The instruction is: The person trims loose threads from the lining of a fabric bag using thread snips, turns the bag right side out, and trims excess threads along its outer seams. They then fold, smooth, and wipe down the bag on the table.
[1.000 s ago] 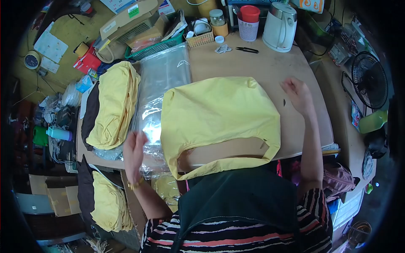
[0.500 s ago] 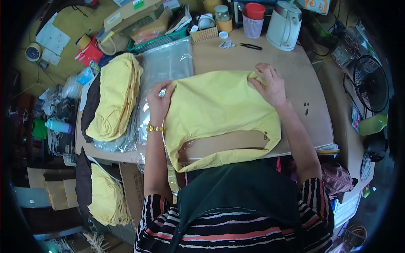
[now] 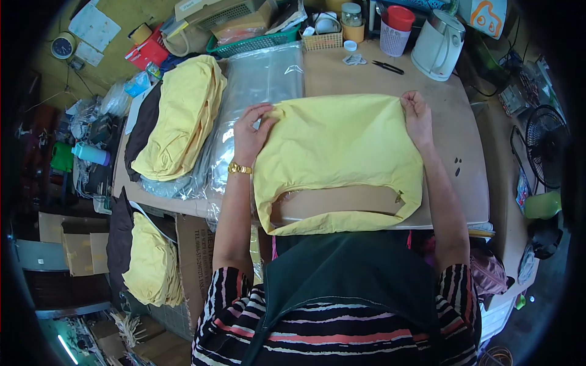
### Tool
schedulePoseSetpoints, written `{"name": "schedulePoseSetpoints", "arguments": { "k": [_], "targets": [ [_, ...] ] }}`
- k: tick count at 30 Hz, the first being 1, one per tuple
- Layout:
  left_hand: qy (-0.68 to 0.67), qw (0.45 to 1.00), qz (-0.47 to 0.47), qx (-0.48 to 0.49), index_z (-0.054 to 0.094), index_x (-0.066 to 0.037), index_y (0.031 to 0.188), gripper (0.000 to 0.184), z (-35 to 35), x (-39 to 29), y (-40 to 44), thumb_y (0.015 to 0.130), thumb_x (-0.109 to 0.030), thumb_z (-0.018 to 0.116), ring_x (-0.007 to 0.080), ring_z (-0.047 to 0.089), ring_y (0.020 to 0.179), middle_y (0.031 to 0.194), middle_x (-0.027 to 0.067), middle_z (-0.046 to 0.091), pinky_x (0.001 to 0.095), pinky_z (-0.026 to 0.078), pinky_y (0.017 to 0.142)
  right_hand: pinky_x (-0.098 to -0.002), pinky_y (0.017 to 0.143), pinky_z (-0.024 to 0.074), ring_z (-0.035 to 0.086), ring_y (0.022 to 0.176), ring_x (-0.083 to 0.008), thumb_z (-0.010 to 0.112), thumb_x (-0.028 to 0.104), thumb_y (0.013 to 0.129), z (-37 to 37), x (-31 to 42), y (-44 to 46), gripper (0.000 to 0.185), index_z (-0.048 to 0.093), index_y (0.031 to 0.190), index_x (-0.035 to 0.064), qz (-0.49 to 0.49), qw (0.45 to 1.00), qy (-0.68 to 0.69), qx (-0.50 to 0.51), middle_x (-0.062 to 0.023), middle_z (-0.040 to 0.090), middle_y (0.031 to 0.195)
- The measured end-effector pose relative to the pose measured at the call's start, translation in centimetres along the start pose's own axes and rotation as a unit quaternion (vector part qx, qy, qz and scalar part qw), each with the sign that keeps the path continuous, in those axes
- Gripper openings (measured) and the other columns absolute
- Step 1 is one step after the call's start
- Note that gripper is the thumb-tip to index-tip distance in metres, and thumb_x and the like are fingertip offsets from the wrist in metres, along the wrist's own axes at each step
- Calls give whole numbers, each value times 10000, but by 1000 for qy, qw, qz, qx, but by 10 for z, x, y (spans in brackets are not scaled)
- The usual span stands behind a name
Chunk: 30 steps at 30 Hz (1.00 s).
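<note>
A yellow cloth bag lies flat on the brown table, its curved strap toward my body and a small zipper pull near the right of the opening. My left hand, with a gold bracelet at the wrist, pinches the bag's upper left corner. At the upper right corner my right hand has its fingers closed on the cloth. Clear plastic sleeves lie left of the bag, partly under my left forearm. Beyond them rests a stack of folded yellow bags beside dark cloth.
Small scissors, a white kettle, a red-lidded cup and a green basket stand along the back. A black fan is at the right. More yellow cloth hangs lower left.
Both hands have come to the bag's upper corners, and its top edge is now straighter and pulled wider. The whole view has shifted a little.
</note>
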<state>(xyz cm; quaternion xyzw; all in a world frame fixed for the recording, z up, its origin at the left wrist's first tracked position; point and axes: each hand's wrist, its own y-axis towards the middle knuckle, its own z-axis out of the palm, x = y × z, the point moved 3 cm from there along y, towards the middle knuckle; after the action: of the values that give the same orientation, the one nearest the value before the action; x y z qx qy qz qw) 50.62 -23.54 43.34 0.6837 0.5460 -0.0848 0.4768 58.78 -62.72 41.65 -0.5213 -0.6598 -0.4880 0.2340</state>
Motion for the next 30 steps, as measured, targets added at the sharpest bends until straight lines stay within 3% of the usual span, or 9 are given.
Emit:
{"name": "schedulePoseSetpoints", "arguments": {
  "k": [1,3,8,10,20,26,28,29,30],
  "targets": [
    [-2,1000,-5,1,704,-33,1026,289,1,1,-1,745,-23,772,215,673,908,1067,117,683,307,546,805,-274,648,442,543,694,-134,580,106,939,1,-4,1,107,575,946,0,3,1000,-3,3,-85,612,765],
    [3,1000,-3,-18,702,-14,1016,254,2,5,-1,767,-18,756,189,679,867,1068,112,683,284,554,773,-248,632,437,532,696,-79,612,146,939,6,-4,1,152,599,950,-4,35,989,138,23,-23,629,784],
    [-53,998,2,-37,705,-7,997,222,0,13,-1,779,-12,747,180,684,840,1066,108,678,275,572,739,-211,635,419,505,703,-37,643,147,930,1,1,-3,163,625,954,-13,39,993,103,44,12,623,810],
    [19,999,19,-36,715,-18,979,202,-1,14,-1,780,-19,748,176,685,848,1058,107,678,280,579,734,-201,647,413,500,718,-32,645,135,931,-1,-1,-3,155,629,960,-17,44,993,101,41,6,623,831],
    [99,989,107,-20,697,-33,888,85,2,-1,7,807,-46,719,248,667,778,1002,93,672,332,539,638,-192,604,391,474,673,-16,640,99,922,3,0,-6,108,624,903,-6,32,993,107,27,40,583,755],
    [120,988,96,-29,588,-4,899,71,5,8,13,858,-22,643,258,652,801,964,129,651,321,515,694,-214,616,393,454,667,-37,614,105,928,-5,4,-1,110,605,904,-2,23,998,54,22,39,554,725],
    [43,999,-24,-15,577,-2,894,87,5,24,14,858,-23,653,226,651,805,959,132,646,288,507,730,-215,634,391,445,683,-43,594,113,939,-8,5,1,115,597,912,2,9,1000,23,20,46,546,740],
    [42,999,-23,-16,577,-2,894,87,5,25,13,858,-23,653,226,651,805,959,132,646,288,507,730,-224,639,390,438,687,-52,584,125,944,-9,8,1,125,590,913,4,15,1000,16,18,39,531,726],
    [-91,995,-48,4,588,-5,909,98,7,27,12,858,-34,666,196,648,810,967,124,647,275,505,730,-233,644,388,431,690,-62,574,137,948,-11,9,2,135,583,914,6,22,1000,9,16,33,517,712]
  ]
}}
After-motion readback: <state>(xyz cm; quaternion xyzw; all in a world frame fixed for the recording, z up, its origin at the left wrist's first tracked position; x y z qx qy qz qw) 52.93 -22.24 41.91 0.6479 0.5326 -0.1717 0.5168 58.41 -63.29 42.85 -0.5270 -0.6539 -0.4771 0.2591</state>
